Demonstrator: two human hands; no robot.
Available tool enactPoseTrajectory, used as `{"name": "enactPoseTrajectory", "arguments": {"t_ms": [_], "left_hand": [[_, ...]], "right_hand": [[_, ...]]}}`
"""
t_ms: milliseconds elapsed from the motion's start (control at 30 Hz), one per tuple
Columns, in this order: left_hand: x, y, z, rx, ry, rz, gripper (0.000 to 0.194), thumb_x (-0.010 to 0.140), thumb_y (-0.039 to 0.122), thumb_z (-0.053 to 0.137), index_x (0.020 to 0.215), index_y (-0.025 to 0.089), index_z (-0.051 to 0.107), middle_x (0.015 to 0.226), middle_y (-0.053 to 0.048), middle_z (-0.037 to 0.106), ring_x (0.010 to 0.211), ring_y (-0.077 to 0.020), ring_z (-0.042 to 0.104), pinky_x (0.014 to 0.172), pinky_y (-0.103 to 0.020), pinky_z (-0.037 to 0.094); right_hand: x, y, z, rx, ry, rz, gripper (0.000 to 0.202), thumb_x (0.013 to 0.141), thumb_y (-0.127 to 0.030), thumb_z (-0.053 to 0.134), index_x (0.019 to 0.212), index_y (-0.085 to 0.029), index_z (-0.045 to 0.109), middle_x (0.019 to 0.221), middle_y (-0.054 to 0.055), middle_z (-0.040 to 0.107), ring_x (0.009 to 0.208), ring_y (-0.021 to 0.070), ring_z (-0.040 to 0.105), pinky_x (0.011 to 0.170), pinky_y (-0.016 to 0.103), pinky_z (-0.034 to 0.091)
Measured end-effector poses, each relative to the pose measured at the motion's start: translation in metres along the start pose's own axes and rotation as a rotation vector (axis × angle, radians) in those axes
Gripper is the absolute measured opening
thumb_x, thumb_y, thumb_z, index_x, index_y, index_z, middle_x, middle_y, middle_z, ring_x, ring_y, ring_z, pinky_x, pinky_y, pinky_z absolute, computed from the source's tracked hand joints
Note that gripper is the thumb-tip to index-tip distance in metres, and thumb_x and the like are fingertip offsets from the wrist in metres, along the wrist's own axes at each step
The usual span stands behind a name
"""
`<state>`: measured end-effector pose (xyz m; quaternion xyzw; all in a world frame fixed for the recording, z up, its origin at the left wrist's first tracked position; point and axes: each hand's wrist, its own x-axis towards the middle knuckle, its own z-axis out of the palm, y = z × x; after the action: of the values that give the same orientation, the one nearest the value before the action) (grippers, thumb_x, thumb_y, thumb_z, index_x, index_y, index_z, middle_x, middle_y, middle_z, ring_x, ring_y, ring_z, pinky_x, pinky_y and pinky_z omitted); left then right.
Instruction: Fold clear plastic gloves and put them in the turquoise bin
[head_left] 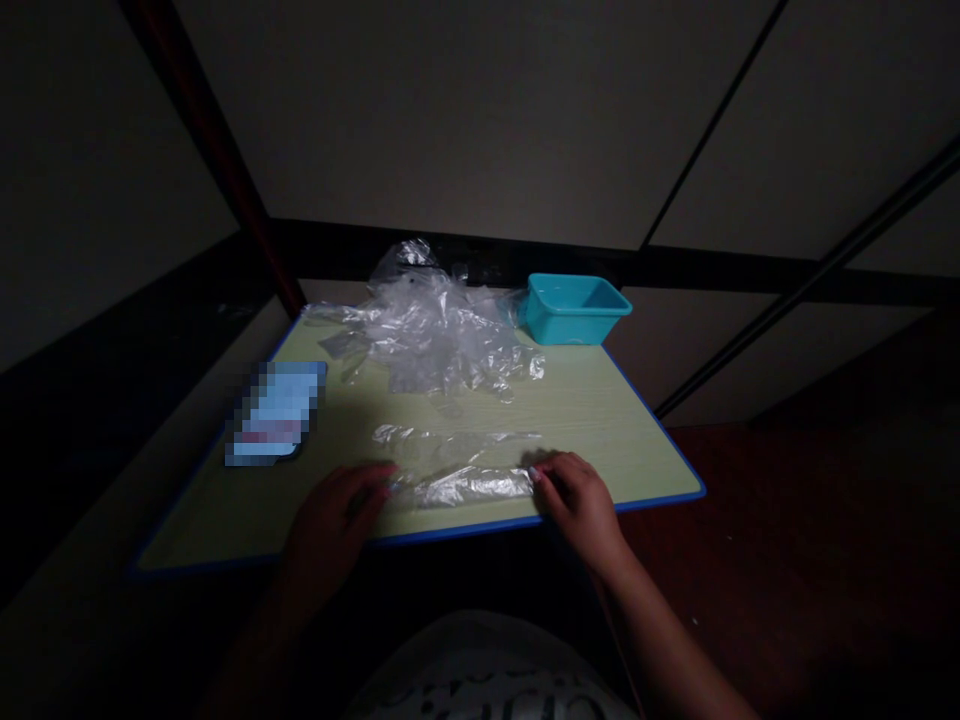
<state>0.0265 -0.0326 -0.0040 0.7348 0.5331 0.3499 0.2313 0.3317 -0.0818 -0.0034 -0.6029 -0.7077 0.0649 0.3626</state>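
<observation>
A clear plastic bag (465,487) lies stretched sideways near the table's front edge, its near part gathered into a shiny strip. My left hand (337,515) pinches its left end between thumb and fingers. At the right end, my right hand (577,500) is closed on the same bag, thumb against the fingers. Behind it, a loose heap of crumpled clear plastic bags (442,335) covers the back middle of the table, touching neither hand.
The pale table (600,440) has a blue rim. A turquoise plastic basket (574,325) stands at its back right corner. A phone with a lit, blurred screen (281,405) lies at the left edge. Dark panels rise behind the table.
</observation>
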Motion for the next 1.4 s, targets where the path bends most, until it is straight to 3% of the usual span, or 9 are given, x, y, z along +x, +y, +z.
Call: {"name": "enactPoseTrajectory", "arguments": {"t_ms": [167, 367, 600, 900, 1067, 1400], "left_hand": [[-0.0003, -0.0006, -0.0010, -0.015, 0.003, -0.048, 0.040, 0.084, 0.048, 0.049, 0.108, 0.021, 0.068, 0.103, -0.005, 0.071, 0.094, -0.0229, 0.066, 0.086, -0.036, 0.052], [0.0002, 0.0036, -0.0056, -0.072, -0.012, -0.101, 0.043, 0.086, 0.047, 0.047, 0.116, 0.021, 0.062, 0.087, -0.001, 0.067, 0.077, -0.0181, 0.063, 0.067, -0.027, 0.051], [0.0004, 0.0083, -0.0060, -0.079, 0.045, -0.132, 0.043, 0.084, 0.044, 0.048, 0.118, 0.021, 0.060, 0.075, 0.002, 0.059, 0.066, -0.0152, 0.057, 0.061, -0.025, 0.048], [0.0021, 0.0017, -0.0026, -0.036, 0.095, -0.165, 0.046, 0.082, 0.045, 0.046, 0.119, 0.020, 0.059, 0.082, 0.000, 0.065, 0.071, -0.0180, 0.062, 0.067, -0.029, 0.051], [0.0059, 0.0050, -0.0002, 0.036, 0.063, -0.181, 0.049, 0.083, 0.043, 0.043, 0.126, 0.020, 0.054, 0.074, 0.001, 0.067, 0.070, -0.0202, 0.065, 0.069, -0.031, 0.051], [0.0062, 0.0064, 0.0005, 0.065, 0.123, -0.197, 0.050, 0.082, 0.042, 0.043, 0.125, 0.019, 0.054, 0.078, 0.000, 0.067, 0.070, -0.0201, 0.065, 0.066, -0.030, 0.052]], "right_hand": [[-0.0005, -0.0006, 0.0007, -0.012, -0.006, 0.031, 0.014, 0.093, -0.026, 0.051, 0.083, -0.021, 0.061, 0.079, 0.005, 0.065, 0.078, 0.0217, 0.059, 0.070, 0.032, 0.045], [-0.0003, -0.0021, 0.0009, -0.025, -0.017, 0.058, 0.017, 0.094, -0.029, 0.050, 0.084, -0.020, 0.062, 0.081, 0.006, 0.066, 0.080, 0.0221, 0.059, 0.070, 0.032, 0.043], [0.0004, -0.0010, 0.0017, -0.033, -0.029, 0.089, 0.019, 0.093, -0.029, 0.049, 0.083, -0.020, 0.062, 0.082, 0.006, 0.066, 0.079, 0.0218, 0.059, 0.070, 0.032, 0.043], [0.0006, -0.0010, 0.0016, -0.013, -0.041, 0.098, 0.018, 0.093, -0.029, 0.050, 0.083, -0.020, 0.062, 0.081, 0.006, 0.066, 0.078, 0.0216, 0.059, 0.070, 0.031, 0.043], [0.0014, -0.0020, 0.0015, 0.001, -0.043, 0.107, 0.016, 0.092, -0.028, 0.052, 0.084, -0.020, 0.063, 0.083, 0.006, 0.067, 0.080, 0.0220, 0.060, 0.072, 0.032, 0.044], [-0.0002, -0.0054, -0.0037, 0.034, -0.091, 0.086, 0.017, 0.091, -0.029, 0.054, 0.100, -0.021, 0.064, 0.097, 0.007, 0.069, 0.091, 0.0237, 0.062, 0.081, 0.036, 0.045]]}}
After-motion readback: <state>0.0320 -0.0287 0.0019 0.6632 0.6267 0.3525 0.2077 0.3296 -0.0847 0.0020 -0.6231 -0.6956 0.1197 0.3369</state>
